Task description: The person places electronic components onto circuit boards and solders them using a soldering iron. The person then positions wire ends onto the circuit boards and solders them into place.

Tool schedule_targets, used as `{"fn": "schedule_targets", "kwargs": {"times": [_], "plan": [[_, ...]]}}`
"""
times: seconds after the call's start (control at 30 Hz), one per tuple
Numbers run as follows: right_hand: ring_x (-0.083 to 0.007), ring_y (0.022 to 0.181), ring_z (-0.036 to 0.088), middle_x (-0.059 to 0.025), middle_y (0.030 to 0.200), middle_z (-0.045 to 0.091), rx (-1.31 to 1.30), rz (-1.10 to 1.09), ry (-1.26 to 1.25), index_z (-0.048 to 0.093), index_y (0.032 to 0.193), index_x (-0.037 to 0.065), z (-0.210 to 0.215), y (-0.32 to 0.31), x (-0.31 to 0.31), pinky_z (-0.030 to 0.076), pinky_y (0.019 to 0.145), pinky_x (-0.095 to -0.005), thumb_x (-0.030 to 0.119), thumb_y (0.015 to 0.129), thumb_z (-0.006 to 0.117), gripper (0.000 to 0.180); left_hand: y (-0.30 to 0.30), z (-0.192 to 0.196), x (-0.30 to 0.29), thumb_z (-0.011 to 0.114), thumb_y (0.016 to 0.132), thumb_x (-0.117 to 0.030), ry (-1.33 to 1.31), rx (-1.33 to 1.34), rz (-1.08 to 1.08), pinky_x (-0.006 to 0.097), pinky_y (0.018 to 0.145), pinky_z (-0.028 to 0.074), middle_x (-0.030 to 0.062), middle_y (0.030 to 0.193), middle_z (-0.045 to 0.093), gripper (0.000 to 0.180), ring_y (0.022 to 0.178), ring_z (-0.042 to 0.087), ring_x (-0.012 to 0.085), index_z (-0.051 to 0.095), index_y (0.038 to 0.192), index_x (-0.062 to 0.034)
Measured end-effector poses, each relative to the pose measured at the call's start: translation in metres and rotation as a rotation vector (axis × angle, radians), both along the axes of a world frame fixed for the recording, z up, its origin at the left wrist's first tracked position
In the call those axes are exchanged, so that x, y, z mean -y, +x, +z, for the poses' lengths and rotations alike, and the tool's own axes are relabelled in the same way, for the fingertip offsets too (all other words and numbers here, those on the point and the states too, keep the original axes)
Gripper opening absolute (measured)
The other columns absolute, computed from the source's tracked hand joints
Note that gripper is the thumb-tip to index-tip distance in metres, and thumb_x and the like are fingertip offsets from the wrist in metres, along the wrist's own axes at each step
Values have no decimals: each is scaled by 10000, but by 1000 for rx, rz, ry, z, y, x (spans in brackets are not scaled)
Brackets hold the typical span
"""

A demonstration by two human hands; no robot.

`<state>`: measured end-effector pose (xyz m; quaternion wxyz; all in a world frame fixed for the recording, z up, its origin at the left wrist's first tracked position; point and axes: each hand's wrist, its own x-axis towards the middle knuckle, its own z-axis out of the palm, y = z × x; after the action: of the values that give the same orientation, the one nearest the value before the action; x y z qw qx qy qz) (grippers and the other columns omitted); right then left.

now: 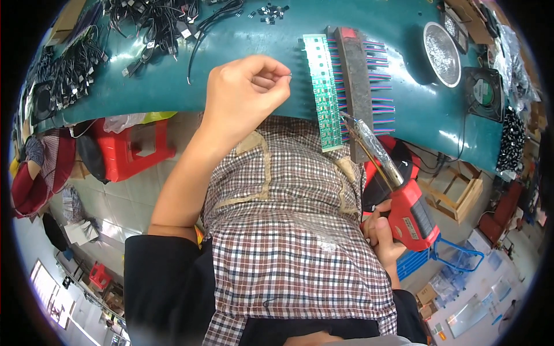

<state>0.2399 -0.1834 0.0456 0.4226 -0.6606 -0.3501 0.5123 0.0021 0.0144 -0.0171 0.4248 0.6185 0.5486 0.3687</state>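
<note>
Your R hand [383, 235] grips soldering gun [408, 214] by board [325, 95]; L hand [249, 86] pinched, contents unclear. Wires [380, 75] lined up; no. soldered/left unclear.

wide head view, downward over bench [254, 46]

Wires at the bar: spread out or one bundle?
Spread out: the wires stick out past the right edge of the bar in separate groups along its length.
</note>
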Motion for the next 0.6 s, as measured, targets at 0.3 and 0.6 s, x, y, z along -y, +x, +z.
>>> {"fn": "schedule_targets", "kwargs": {"times": [0.3, 0.6], "plan": [[-73, 441, 357, 0, 556, 411, 26, -29, -30, 476, 1060, -20, 1, 1, 5, 314, 468, -249, 213, 914, 609, 305, 6, 5, 15, 715, 743, -22, 149, 35, -44, 225, 594, 555, 61, 759, 685, 78, 663, 679, 109, 676, 805, 5], [-118, 635, 530, -37, 750, 544, -80, 89, -68, 532, 1138, -18, 6, 16, 11, 437, 574, -262, 91, 911, 594, 260, 23, -7, 42, 706, 731, 14, 233, 51, -188, 233, 559, 540, 54, 747, 656, 95, 642, 681, 135, 643, 788, -27]]}}
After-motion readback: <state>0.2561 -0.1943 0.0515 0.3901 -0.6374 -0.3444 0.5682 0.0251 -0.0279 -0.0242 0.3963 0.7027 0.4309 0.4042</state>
